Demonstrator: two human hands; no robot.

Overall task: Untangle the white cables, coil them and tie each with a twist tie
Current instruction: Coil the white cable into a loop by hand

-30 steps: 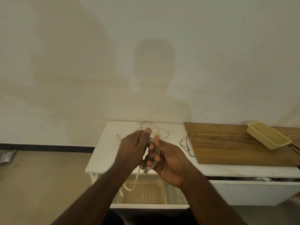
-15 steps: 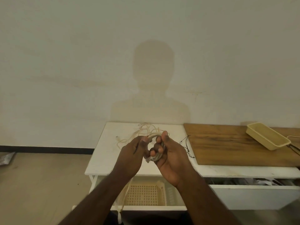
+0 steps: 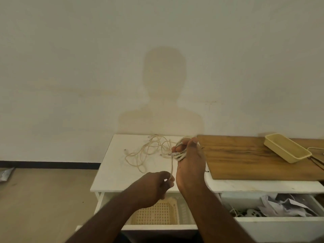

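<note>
Right hand (image 3: 190,162) raised over the white desk (image 3: 112,174), fingers curled round a small coil of white cable (image 3: 180,154). Left hand (image 3: 154,187) lower, near the desk's front edge, pinching the strand (image 3: 172,165) that runs down from that coil. Farther back on the desk, a loose tangle of white cables (image 3: 150,151); to the right, a wooden board (image 3: 245,158) carrying a cream tray (image 3: 285,149).

A plain home room; white drawer unit (image 3: 133,181) against a bare wall (image 3: 87,67); wooden board (image 3: 245,160).
</note>
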